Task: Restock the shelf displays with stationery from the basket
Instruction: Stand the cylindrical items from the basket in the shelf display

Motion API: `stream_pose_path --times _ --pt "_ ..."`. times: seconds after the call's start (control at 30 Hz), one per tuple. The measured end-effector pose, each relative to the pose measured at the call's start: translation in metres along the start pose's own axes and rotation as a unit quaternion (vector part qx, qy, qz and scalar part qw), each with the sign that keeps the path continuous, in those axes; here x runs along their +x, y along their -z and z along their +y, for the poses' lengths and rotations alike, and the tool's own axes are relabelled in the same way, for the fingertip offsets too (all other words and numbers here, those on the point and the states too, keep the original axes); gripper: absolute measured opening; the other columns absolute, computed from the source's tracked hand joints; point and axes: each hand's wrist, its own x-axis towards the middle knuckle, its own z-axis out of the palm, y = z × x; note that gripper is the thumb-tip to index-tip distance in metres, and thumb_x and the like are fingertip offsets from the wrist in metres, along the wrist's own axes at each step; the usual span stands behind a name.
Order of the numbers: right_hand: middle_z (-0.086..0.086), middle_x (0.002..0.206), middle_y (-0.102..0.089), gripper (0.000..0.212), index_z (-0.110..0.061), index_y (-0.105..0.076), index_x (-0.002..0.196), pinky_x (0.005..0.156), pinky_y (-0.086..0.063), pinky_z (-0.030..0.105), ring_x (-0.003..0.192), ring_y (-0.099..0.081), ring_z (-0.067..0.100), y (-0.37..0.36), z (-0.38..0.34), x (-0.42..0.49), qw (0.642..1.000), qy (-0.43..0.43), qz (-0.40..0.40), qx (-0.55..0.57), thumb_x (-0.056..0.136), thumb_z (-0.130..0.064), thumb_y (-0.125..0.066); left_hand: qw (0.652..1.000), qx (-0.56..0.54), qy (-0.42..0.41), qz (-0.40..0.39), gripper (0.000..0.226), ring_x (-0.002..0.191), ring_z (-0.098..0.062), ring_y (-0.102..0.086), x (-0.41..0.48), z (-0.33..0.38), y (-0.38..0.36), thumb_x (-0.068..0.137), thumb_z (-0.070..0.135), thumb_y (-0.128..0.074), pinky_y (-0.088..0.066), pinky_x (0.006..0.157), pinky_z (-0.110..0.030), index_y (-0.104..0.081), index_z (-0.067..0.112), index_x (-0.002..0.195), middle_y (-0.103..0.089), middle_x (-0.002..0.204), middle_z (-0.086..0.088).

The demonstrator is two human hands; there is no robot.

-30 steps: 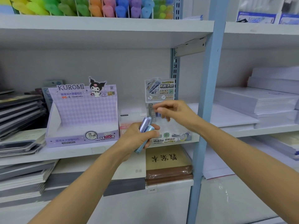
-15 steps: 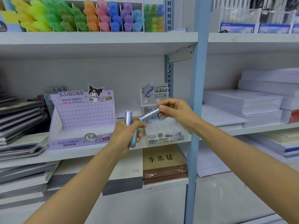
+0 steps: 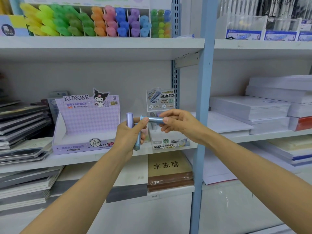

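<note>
The shiny light-blue plastic tube (image 3: 152, 119) looks small, light, stiff and smooth, so it may slip; hold it round the middle. It lies sideways in the air, in front of the small clear display box (image 3: 168, 141). The grip of the right hand (image 3: 179, 123) pinches one end. The grip of the left hand (image 3: 130, 134) is curled round a shiny purple tube (image 3: 130, 119) and a second blue tube (image 3: 137, 142).

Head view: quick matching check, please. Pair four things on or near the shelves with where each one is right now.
Things:
1 purple tube
2 sideways blue tube
3 purple box
4 highlighters

Places:
A top shelf
B left hand
C middle shelf
D right hand

Pairs: 1-B, 2-D, 3-C, 4-A.
</note>
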Motion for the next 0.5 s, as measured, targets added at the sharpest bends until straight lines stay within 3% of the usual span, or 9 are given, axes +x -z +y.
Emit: stream_pose_path --times 0.1,0.23,0.33,0.4,0.5 --pt "0.014 0.097 -0.071 0.024 -0.008 -0.064 0.112 0.075 -0.054 0.023 0.084 -0.069 0.02 0.004 -0.001 0.0 0.999 0.024 0.035 -0.011 0.088 -0.006 -0.065 0.999 0.014 0.039 -0.009 0.019 0.043 -0.01 -0.052 0.0 0.001 0.0 0.084 0.024 -0.073 -0.046 0.042 -0.021 -0.064 0.009 0.093 -0.061 0.066 -0.004" --pt "0.012 0.103 -0.07 0.022 -0.008 -0.067 0.112 0.076 -0.056 0.023 0.087 -0.069 0.016 0.017 -0.003 0.008 0.984 0.049 0.153 -0.078 0.09 -0.004 -0.062 0.995 0.017 0.08 -0.062 0.009 0.047 -0.009 -0.052 0.001 0.001 -0.003 0.088 0.007 -0.065 -0.048 0.046 -0.02 -0.07 0.008 0.095 -0.061 0.067 -0.005" --pt "0.013 0.103 -0.071 0.025 -0.008 -0.067 0.115 0.083 -0.057 0.031 0.089 -0.069 0.023 0.032 -0.002 0.021 0.94 0.033 0.231 -0.249 0.09 -0.004 -0.062 0.99 -0.023 0.112 -0.086 0.017 0.049 -0.01 -0.052 0.003 0.001 -0.005 0.09 -0.002 -0.055 -0.048 0.046 -0.02 -0.069 0.004 0.096 -0.06 0.073 -0.005" --pt "0.009 0.102 -0.071 0.027 -0.009 -0.068 0.117 0.088 -0.054 0.028 0.086 -0.067 0.019 0.038 0.002 0.027 0.903 0.018 0.234 -0.36 0.091 -0.005 -0.063 0.988 -0.032 0.123 -0.093 0.019 0.05 -0.01 -0.053 0.006 0.0 -0.005 0.091 -0.004 -0.051 -0.049 0.048 -0.019 -0.066 0.001 0.102 -0.06 0.078 -0.007" --pt "0.009 0.11 -0.07 0.028 -0.008 -0.067 0.119 0.091 -0.047 0.022 0.088 -0.061 0.013 0.041 0.006 0.033 0.871 0.024 0.213 -0.442 0.091 -0.006 -0.062 0.988 -0.029 0.118 -0.098 0.015 0.057 -0.01 -0.057 0.01 -0.004 -0.002 0.095 0.001 -0.054 -0.052 0.054 -0.019 -0.06 0.003 0.108 -0.067 0.087 -0.008"
